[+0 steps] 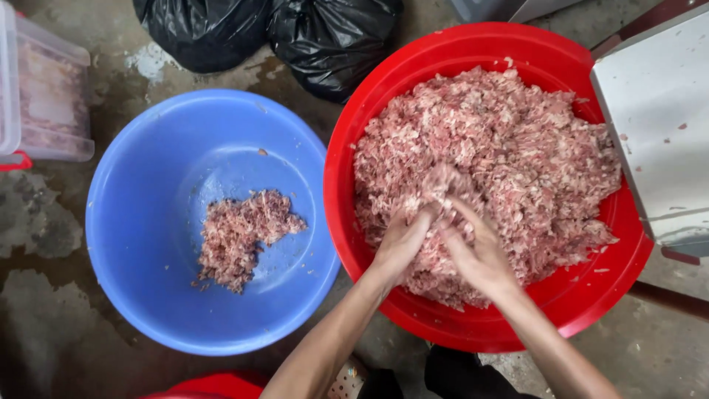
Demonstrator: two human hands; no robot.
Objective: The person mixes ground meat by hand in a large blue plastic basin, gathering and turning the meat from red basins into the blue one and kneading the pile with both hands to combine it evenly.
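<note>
Head view: both hands buried in minced meat [502, 155], grip closed around one shared clump lifted at the near-left part of the heap. Left hand [401, 240] cupped, fingers curled up into the clump; right hand [480, 255] beside it, palm turned inward, fingers pressing the same lump from the right. Forearms bare, rising from the near edge and converging at the wrists. Fingertips hidden in the meat; elbows cut off by the frame. Meat: pink-red with pale flecks, coarse and crumbly, filling most of a red basin [369, 133] on the right. Blue basin [133, 222], just left of the red one, holds a small patch of the same mince [244, 233]. Black bags [281, 33] at the far edge; clear plastic box [44, 89] far left, partly cut off; grey metal panel [653, 111] far right. Floor [44, 325]: wet, stained concrete.
</note>
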